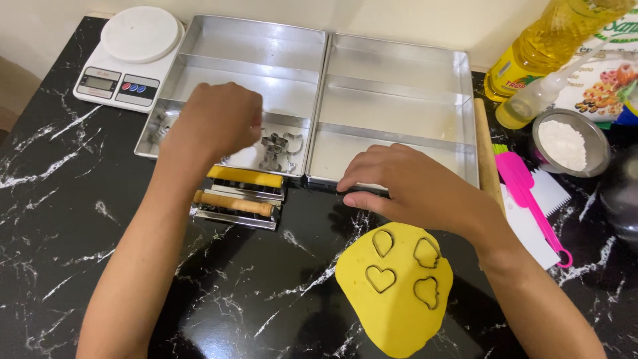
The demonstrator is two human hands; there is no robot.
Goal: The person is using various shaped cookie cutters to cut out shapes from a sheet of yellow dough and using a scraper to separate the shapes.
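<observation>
Left hand (216, 123): curled over the near compartment of the left baking tray (199, 50), knuckles up; fingertips are hidden, so I cannot tell whether it grasps anything.
Metal cookie cutters (276, 149): loose in that same compartment, just right of the left hand's fingers, apart from them as far as shows.
Right hand (415, 189): lies palm down at the near rim of the right baking tray (399, 66), fingers loosely bent and pointing left, grasping nothing.
Yellow dough sheet (395, 292): flat on the black marble table (66, 233), just below the right hand and touching its wrist edge; four cut outlines show, hearts among them.
Small hand roller (236, 203): directly below the left hand, on the table.
Kitchen scale (129, 53): up and left of the left hand.
Pink spatula (528, 196): right of the right hand, beside the flour bowl (571, 143).
</observation>
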